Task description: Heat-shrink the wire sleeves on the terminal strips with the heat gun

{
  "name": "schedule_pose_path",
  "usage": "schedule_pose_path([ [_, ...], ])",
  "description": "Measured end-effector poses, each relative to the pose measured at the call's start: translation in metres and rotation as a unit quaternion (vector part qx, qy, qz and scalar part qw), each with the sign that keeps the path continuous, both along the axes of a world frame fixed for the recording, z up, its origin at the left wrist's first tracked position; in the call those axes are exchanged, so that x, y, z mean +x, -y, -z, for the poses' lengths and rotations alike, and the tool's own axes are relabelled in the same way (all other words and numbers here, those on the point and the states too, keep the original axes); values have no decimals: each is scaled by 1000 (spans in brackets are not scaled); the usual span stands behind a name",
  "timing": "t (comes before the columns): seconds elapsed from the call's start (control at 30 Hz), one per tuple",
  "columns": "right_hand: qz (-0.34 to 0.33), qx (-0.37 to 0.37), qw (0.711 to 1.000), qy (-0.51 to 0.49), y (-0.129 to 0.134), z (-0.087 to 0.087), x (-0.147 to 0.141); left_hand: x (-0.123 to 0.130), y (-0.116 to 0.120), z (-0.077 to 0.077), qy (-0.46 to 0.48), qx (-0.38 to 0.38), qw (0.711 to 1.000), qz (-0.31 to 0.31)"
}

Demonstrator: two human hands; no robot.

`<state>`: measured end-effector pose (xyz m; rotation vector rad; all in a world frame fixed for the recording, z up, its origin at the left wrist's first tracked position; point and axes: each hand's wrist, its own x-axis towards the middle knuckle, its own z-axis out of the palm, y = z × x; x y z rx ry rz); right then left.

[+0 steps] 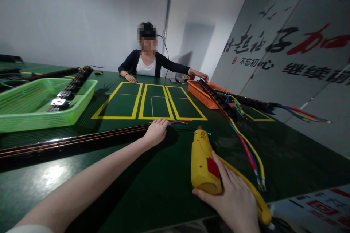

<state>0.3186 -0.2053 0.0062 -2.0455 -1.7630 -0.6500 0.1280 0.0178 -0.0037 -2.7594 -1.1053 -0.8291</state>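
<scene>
My left hand [156,131] is closed around the end of a long dark strip [82,139] with copper-coloured lines, where its wires begin. Red, green and blue wires [182,125] stick out past my fingers to the right; the exact grip is hidden. In my right hand [236,193] is a yellow heat gun [203,164] with a red patch on its side. Its nozzle points away from me, close to the wire ends. The gun's curved handle runs out to the right of my hand, toward a dark cord at the bottom edge.
A green basket [41,123] on the left and an orange basket [201,96] at the back right hold similar strips. Wires with metal lugs [261,185] hang over the green table [287,160]. Yellow tape rectangles [172,118] mark it. Across sits a person [147,63], one hand at the orange basket.
</scene>
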Motion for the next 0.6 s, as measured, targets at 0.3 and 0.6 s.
schedule_pose_path([
  [0.3, 25, 23, 998, 51, -3, 2, 10, 1, 3, -2, -5, -12, 1000, -5],
  [0.6, -9, 45, 998, 51, -6, 9, -22, 2, 1, 2, -24, 19, 999, -12],
])
